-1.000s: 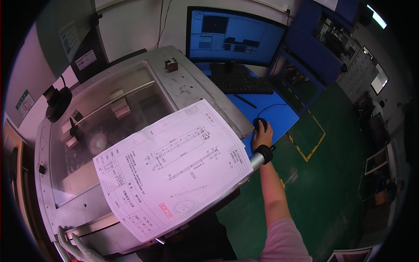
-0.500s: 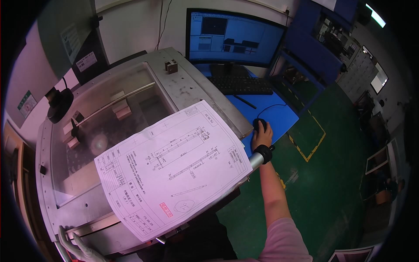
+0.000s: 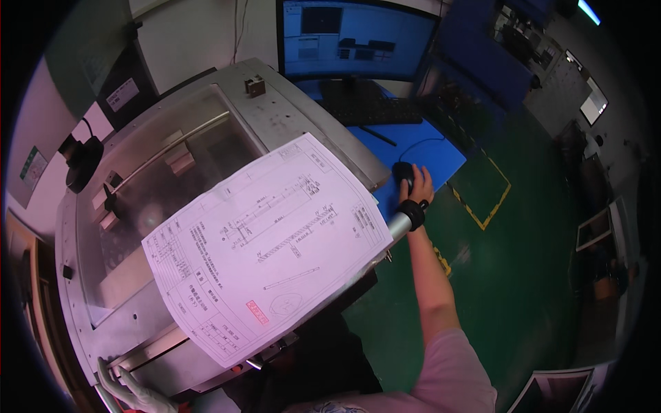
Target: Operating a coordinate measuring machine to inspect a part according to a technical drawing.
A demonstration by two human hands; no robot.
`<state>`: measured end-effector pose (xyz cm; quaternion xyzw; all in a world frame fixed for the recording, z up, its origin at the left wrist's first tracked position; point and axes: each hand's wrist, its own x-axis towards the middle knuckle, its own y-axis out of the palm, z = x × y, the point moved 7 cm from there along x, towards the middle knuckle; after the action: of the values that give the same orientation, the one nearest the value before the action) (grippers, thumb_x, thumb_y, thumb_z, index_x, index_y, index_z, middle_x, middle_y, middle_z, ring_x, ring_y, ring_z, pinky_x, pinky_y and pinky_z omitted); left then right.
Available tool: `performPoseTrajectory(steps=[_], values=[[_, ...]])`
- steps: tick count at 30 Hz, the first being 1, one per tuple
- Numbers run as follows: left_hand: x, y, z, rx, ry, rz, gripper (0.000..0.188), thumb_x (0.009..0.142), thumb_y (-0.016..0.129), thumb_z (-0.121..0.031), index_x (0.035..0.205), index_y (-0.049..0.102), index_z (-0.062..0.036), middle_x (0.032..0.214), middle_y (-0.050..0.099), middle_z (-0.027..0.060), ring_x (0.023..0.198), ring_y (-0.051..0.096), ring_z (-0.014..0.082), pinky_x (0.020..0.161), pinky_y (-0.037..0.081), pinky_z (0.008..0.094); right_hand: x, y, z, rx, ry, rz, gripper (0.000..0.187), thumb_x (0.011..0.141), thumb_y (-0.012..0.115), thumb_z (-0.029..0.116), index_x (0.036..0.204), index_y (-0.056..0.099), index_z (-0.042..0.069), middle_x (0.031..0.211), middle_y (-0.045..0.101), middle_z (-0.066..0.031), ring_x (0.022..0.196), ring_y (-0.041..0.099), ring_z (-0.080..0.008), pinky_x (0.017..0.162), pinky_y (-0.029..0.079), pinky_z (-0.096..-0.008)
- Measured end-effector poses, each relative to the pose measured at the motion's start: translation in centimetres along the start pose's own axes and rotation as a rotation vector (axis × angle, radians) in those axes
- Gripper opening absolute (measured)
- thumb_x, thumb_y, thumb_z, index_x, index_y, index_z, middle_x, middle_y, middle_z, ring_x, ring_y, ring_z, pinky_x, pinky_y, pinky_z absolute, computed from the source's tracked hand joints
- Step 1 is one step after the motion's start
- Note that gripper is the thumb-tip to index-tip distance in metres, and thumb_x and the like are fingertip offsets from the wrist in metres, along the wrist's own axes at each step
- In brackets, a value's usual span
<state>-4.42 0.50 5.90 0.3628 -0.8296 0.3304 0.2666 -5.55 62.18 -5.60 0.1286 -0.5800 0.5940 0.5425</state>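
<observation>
My right hand [image 3: 419, 187], bare with a black band at the wrist, rests on a black computer mouse [image 3: 403, 175] on a blue desktop [image 3: 441, 153]. Its fingers lie over and along the mouse's right side. At the lower left, my left hand [image 3: 132, 392] wears a pale glove. Its fingers are apart and touch the front corner of a grey metal machine [image 3: 292, 112]. A large printed technical drawing [image 3: 275, 268] with a red stamp lies across the machine's front right part, between my arms. It covers part of the machine's window.
Behind the mouse stand a black keyboard [image 3: 372, 110] and a lit monitor [image 3: 354, 41]. Through the machine's window [image 3: 206, 155] a rod and metal blocks show. A small brown metal block [image 3: 255, 86] sits on its top. Yellow floor tape [image 3: 492, 220] marks the green floor.
The whole view has shifted, so most of the scene sits a little higher and further left. My right fingers reach out straighter beside the mouse. The drawing stays on the machine.
</observation>
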Motion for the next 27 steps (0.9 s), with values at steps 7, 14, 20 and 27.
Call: performPoseTrajectory(steps=[7,14,20,27], values=[[0.4,-0.5,0.6,0.076,-0.021,0.012,0.035,0.08,0.04,-0.018,0.11,0.039,0.001,0.11,0.042,0.0122,0.102,0.038,0.0209,0.088,0.027,0.0298,-2.3,0.2,0.9,1.324,0.398,0.462,0.053,0.079,0.025,0.05,0.067,0.046,0.003,0.07,0.049,-0.0053,0.07,0.046,-0.0136,0.068,0.035,-0.0256],[-0.6,-2.0,-2.5,0.011,0.087,0.066,0.038,0.076,0.038,-0.008,0.112,0.034,0.0038,0.114,0.034,0.0141,0.106,0.033,0.0234,0.092,0.022,0.0347,-0.8,-0.4,2.9,1.531,0.314,0.519,0.06,0.072,0.023,0.063,0.061,0.039,0.006,0.065,0.04,-0.0055,0.067,0.039,-0.0185,0.07,0.031,-0.0299],[-4.7,-3.7,-2.8,-0.197,-0.178,0.304,0.03,0.073,0.039,-0.011,0.1,0.043,0.0031,0.099,0.044,0.0138,0.087,0.044,0.0175,0.074,0.035,0.0277,-0.2,-0.8,3.9,1.124,0.286,0.619,0.026,0.078,0.044,0.02,0.058,0.043,0.003,0.059,0.043,-0.0007,0.054,0.038,-0.0095,0.053,0.034,-0.0221],[-14.7,3.5,-4.8,-0.673,-1.001,1.26,0.043,0.076,0.041,-0.028,0.105,0.038,0.004,0.082,0.052,0.0133,0.054,0.048,0.0122,0.044,0.037,0.0195,1.5,-3.6,3.0,1.2,0.377,0.535,0.026,0.076,0.047,0.016,0.052,0.04,0.006,0.056,0.042,0.0007,0.053,0.036,-0.0057,0.05,0.032,-0.022]])
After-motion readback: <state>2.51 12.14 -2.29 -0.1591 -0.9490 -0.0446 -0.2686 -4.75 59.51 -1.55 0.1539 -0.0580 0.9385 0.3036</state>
